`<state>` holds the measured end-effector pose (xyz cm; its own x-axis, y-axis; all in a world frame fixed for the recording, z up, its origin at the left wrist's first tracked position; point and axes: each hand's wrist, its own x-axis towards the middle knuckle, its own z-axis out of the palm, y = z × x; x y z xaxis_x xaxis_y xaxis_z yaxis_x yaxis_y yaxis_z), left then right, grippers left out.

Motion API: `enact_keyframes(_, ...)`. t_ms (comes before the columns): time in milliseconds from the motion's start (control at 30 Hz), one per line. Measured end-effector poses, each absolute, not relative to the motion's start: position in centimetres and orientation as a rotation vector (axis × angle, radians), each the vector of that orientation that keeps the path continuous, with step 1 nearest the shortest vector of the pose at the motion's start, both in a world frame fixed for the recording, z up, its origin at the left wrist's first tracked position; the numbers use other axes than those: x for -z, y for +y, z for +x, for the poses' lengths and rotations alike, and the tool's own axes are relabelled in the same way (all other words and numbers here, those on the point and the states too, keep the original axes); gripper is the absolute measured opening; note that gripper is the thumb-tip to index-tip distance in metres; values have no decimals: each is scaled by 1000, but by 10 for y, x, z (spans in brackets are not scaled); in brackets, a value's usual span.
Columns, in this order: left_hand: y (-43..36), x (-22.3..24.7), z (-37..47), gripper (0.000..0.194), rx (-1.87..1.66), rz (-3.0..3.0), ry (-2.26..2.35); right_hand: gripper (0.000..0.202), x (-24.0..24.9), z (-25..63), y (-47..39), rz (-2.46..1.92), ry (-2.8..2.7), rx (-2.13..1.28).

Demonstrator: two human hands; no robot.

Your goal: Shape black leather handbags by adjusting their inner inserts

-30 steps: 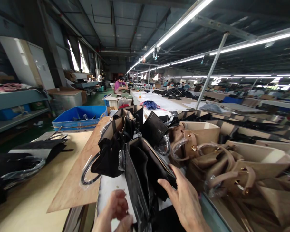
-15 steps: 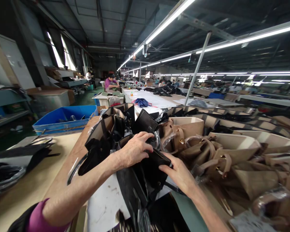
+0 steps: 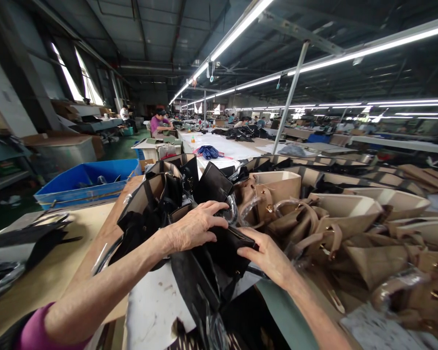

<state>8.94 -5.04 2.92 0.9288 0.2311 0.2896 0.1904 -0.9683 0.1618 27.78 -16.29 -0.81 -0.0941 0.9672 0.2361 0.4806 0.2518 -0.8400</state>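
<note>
Black bag: the black handbag (image 3: 195, 279) being handled is lower centre of the frame, mouth gaping upward, sitting among a bunch of others.
Right hand: the right hand (image 3: 268, 249) is just right of centre, thumb and fingers pinched together on the bag's top edge.
Left hand: the left hand (image 3: 194, 227) is around mid-frame, half open, fingers loosely bent and apart over the bag's mouth. Tough to say if the tips touch the dark material, black on black.
Other black bags: more black bags (image 3: 140, 216) crowd in just left of the left hand.
Tan pile: a big heap of tan bags (image 3: 345, 214) fills the right side, some handles wrapped in clear plastic.
Blue bin: a blue bin (image 3: 63, 187) is mid-left, beyond a pale board (image 3: 71, 257).
Back table: long white table (image 3: 228, 150) upper centre, blue bundle (image 3: 209, 152) on it, co-worker in purple (image 3: 156, 125) to its left.
</note>
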Motion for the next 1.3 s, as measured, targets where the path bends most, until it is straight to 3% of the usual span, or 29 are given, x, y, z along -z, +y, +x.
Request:
enact_keyframes(233, -86, -36, 86, 49, -410, 3033, 215, 47, 8, 277, -167, -1339, -1752, -740)
enact_keyframes(433, -85, -29, 102, 39, -440, 2991, 238, 44, 10, 272, -168, -1317, -1774, -698)
enact_keyframes(700, -81, -23, 107, 9, -396, 3083, 263, 45, 9, 272, -166, -1339, -1764, -691)
enact_keyframes(933, -42, -27, 75, 5, -303, 2998, 712, 42, 5, 285, -169, -1361, -1703, -855)
enact_keyframes(1167, -27, -26, 67, 9, -404, 2734, 750, 45, 4, 294, -169, -1373, -1669, -929)
enact_keyframes(1300, -28, -24, 68, 8, -483, 2664, 760, 51, 15, 290, -170, -1560, -1662, -618)
